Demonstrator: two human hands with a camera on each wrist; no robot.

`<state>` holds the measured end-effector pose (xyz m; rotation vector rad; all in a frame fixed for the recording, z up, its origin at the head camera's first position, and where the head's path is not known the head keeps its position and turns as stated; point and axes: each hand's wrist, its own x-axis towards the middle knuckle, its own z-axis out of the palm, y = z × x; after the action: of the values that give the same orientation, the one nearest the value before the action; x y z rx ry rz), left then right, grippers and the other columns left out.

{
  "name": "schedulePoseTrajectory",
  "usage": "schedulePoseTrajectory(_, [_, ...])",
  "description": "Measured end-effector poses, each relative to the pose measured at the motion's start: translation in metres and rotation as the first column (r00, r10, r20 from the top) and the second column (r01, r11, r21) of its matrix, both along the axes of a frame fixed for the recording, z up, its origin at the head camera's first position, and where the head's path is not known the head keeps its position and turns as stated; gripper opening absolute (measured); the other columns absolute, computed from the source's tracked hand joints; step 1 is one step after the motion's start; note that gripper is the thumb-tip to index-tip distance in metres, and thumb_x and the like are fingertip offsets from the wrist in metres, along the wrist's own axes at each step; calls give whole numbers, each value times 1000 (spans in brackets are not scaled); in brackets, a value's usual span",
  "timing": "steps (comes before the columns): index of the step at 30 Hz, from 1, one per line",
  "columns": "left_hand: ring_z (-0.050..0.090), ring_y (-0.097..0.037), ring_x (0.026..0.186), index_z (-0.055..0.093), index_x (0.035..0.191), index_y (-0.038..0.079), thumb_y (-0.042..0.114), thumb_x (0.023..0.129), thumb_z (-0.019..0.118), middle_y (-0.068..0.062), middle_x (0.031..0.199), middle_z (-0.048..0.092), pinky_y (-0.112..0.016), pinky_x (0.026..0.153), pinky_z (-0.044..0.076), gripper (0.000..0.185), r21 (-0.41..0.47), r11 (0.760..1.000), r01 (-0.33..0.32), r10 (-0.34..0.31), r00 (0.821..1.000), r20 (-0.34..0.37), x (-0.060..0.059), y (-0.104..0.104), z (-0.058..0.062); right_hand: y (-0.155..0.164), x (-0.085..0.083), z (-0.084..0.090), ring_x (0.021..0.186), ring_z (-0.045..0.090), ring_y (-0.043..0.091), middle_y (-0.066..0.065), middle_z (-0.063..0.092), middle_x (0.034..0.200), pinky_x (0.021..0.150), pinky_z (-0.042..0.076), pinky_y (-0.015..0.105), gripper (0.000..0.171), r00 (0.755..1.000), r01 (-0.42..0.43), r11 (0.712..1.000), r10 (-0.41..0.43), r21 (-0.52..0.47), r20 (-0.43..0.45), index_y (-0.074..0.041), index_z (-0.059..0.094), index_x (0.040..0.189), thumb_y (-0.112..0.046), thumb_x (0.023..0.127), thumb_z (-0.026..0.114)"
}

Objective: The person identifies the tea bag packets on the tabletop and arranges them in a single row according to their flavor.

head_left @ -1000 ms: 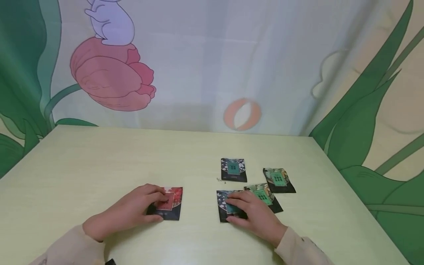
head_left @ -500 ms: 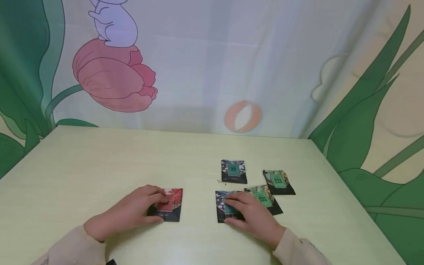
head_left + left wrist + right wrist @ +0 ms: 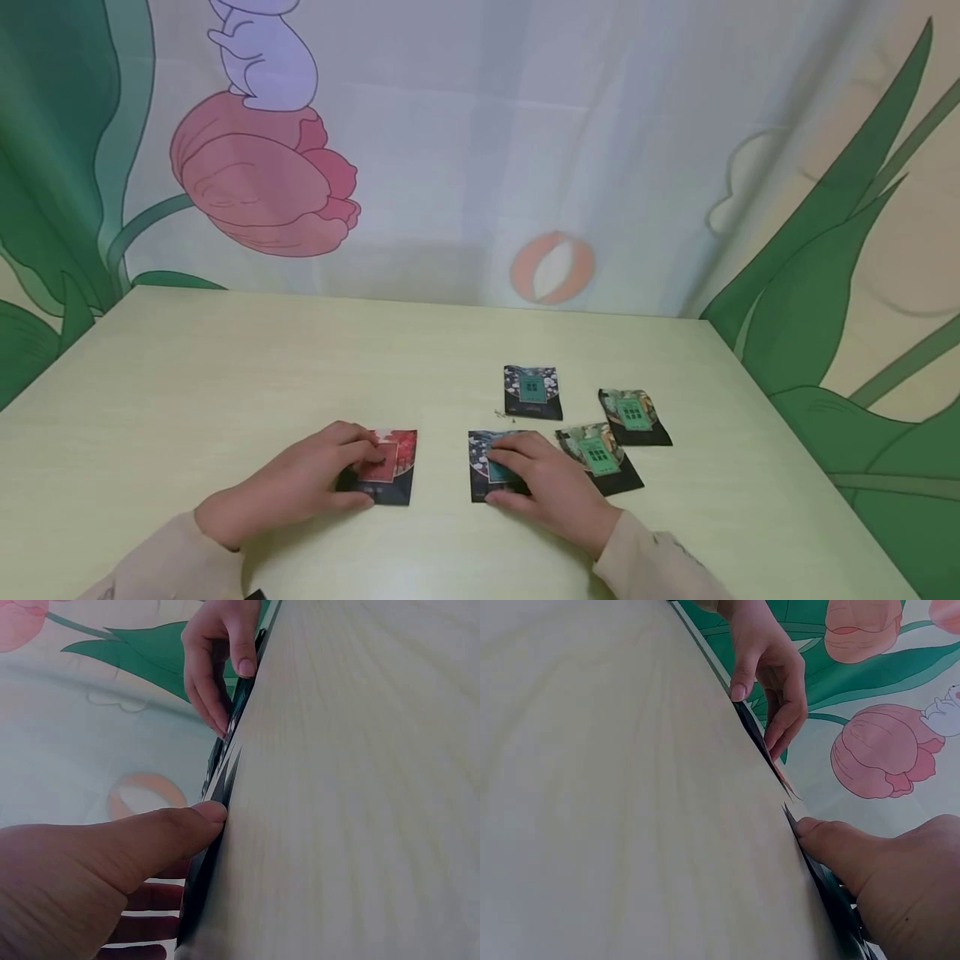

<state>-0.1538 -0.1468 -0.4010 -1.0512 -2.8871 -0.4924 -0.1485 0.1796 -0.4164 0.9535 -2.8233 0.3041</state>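
While left hand [image 3: 303, 471] loosely touches one red packet [image 3: 397, 468], right hand [image 3: 551, 485] one of two blue [image 3: 479, 479]; two green [image 3: 636, 417] nearest tabletop's [image 3: 735, 475] right edge.

head cam: bright, even light; print on packets [image 3: 533, 387] too soft to read
tabletop [image 3: 300, 358]: pale glare btm ctr
L sleeve [image 3: 176, 562]: soft shadow alongside
backdrop [image 3: 420, 167]: faint vert shade bands
wrist cams: dimmer, greyer; grain hazy
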Motion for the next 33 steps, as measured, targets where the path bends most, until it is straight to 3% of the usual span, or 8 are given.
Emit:
schedulePoseTrajectory(25, [55, -20, 113, 69, 113, 15, 34, 74, 82, -2, 121, 60, -38, 93, 53, 45, -13, 998, -61, 62, 998, 33, 1, 2, -1, -45, -4, 4, 123, 52, 15, -2, 59, 130, 105, 45, 31, 55, 998, -53, 999, 53, 8, 41, -15, 61, 129, -51, 88, 62])
schedulePoseTrajectory(33, [55, -20, 112, 71, 112, 13, 36, 73, 82, -2, 121, 60, -38, 93, 54, 46, -23, 998, -55, 55, 998, 27, 1, 4, 0, -52, -3, 2, 122, 52, 14, -1, 59, 129, 105, 45, 31, 56, 997, -58, 998, 58, 7, 43, -15, 61, 129, -53, 88, 61])
